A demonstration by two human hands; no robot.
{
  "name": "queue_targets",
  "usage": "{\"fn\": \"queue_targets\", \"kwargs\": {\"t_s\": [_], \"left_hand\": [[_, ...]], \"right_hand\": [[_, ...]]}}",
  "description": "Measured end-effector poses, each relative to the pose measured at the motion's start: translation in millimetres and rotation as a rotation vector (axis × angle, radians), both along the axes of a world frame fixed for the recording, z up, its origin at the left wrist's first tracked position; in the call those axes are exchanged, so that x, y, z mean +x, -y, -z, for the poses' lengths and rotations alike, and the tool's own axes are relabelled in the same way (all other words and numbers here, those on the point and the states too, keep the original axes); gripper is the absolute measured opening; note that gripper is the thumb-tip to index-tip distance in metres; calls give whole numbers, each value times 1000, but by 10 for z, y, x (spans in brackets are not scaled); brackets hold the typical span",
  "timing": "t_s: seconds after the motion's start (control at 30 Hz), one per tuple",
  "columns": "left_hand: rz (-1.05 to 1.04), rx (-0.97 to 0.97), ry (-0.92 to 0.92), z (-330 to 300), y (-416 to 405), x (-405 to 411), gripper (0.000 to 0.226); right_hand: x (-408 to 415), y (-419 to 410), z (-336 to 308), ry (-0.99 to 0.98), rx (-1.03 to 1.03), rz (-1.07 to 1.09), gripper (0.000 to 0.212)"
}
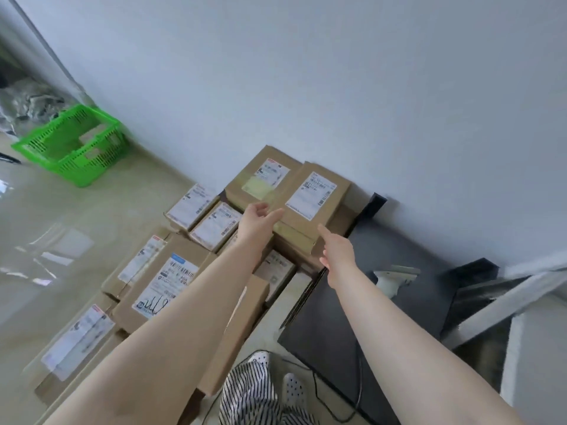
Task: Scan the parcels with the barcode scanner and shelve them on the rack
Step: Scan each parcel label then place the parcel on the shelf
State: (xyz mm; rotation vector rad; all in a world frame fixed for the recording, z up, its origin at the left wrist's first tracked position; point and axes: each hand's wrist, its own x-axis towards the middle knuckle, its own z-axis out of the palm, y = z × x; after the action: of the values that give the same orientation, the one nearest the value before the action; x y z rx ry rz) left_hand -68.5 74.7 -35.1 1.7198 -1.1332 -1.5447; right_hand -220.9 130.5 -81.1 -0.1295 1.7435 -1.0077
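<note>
Several brown cardboard parcels with white labels are piled on the floor against the wall. The topmost parcel [310, 197] lies tilted at the back of the pile, next to another labelled parcel [260, 179]. My left hand [257, 222] reaches out with straight fingers and touches that top parcel's left edge. At its near right corner is my right hand [337, 253], fingers extended, holding nothing. A white barcode scanner [392, 280] lies on the black table [399, 317] to the right, apart from both hands.
A green plastic basket [73, 145] stands on the glossy floor at the far left. A grey metal frame [506, 302] crosses the right side. A black cable [319, 394] trails on the floor near my feet. The white wall lies close behind the pile.
</note>
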Motion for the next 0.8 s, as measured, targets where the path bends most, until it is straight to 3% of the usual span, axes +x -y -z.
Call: {"fn": "queue_targets", "kwargs": {"t_s": [0.13, 0.3, 0.43, 0.57, 0.8], "left_hand": [[130, 27, 104, 258, 341, -155, 69], [256, 65, 179, 469, 504, -212, 69], [199, 28, 191, 453, 468, -237, 53], [105, 10, 154, 327, 357, -239, 36], [74, 50, 22, 30, 39, -117, 42]], "right_hand": [[-31, 251, 171, 39, 30, 22, 88], [-28, 385, 353, 21, 31, 46, 71], [-4, 327, 399, 39, -10, 148, 63], [32, 186, 258, 217, -75, 211, 59], [10, -203, -87, 230, -245, 169, 57]]}}
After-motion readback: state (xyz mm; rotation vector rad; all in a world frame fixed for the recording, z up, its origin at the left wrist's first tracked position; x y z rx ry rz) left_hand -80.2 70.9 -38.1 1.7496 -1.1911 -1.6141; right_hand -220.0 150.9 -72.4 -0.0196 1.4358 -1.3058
